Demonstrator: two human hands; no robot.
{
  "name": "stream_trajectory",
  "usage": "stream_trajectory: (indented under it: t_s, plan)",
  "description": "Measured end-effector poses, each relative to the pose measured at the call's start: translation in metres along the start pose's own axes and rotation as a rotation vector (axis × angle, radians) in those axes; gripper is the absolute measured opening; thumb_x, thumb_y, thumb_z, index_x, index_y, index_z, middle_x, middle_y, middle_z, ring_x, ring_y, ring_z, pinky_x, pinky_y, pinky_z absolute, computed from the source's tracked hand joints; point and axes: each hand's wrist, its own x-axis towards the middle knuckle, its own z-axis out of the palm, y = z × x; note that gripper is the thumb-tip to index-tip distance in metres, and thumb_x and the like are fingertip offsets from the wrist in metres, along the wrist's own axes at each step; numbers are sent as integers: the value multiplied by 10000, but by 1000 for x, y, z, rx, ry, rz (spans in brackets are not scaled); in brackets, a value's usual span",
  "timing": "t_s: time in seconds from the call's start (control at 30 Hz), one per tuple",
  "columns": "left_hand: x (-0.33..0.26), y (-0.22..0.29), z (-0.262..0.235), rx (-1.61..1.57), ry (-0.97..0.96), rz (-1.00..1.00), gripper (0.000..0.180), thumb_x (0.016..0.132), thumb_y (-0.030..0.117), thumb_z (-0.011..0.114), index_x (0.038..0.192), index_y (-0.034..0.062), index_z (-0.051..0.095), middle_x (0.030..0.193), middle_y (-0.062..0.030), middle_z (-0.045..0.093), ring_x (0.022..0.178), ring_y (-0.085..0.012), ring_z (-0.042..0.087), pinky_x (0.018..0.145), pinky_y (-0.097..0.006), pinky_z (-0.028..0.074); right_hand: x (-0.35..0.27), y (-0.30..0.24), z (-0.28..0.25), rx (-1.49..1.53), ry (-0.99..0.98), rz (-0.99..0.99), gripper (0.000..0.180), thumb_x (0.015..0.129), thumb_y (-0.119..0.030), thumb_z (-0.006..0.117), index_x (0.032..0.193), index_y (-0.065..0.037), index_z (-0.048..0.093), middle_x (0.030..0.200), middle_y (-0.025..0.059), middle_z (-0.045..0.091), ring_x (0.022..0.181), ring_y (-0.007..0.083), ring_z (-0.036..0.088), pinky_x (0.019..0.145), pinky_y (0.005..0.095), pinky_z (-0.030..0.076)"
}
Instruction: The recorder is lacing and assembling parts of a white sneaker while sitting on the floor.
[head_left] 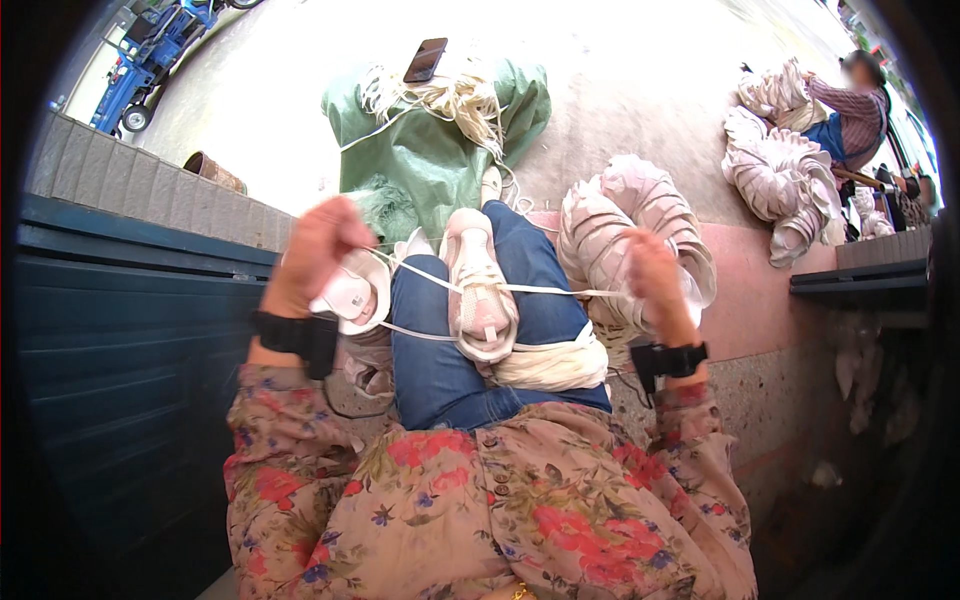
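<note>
A pale pink and white sneaker (482, 285) rests on my lap between the thighs, its toe toward me. White shoelace (560, 290) runs out from it to both sides, drawn tight. My left hand (325, 250), raised to the left of the shoe and slightly blurred, is closed on one lace end. My right hand (658, 278), out to the right, pinches the other end. Below the left hand lies another white and pink shoe (352, 296). A bundle of cream laces (555, 362) lies across my right thigh.
Ahead stands a green sack (420, 165) topped with loose laces (462, 100) and a phone (426, 60). Coiled shoe uppers (635, 215) are stacked at right. Dark blue panels (140, 320) flank me on the left. Farther right, another person (858, 112) sits beside more uppers (780, 165).
</note>
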Motion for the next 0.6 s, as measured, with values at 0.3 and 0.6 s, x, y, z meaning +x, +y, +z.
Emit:
stream_trajectory:
  t_s: [0.3,0.6]
  plan:
    - [-56,42,-89,-63,694,151,291,901,328,438,932,41,479,537,68,275,452,-34,257,408,-186,235,-1,92,98,-1038,-319,-341,228,835,-252,464,884,-40,533,725,199,584,705,369,570,614,451,436]
    - [1,-104,38,670,62,-108,144,784,147,497,765,44,596,609,-18,533,506,-119,482,491,-234,394,-13,86,90,-1079,-393,-477,238,827,-241,462,731,-35,536,615,178,564,604,353,565,541,450,429]
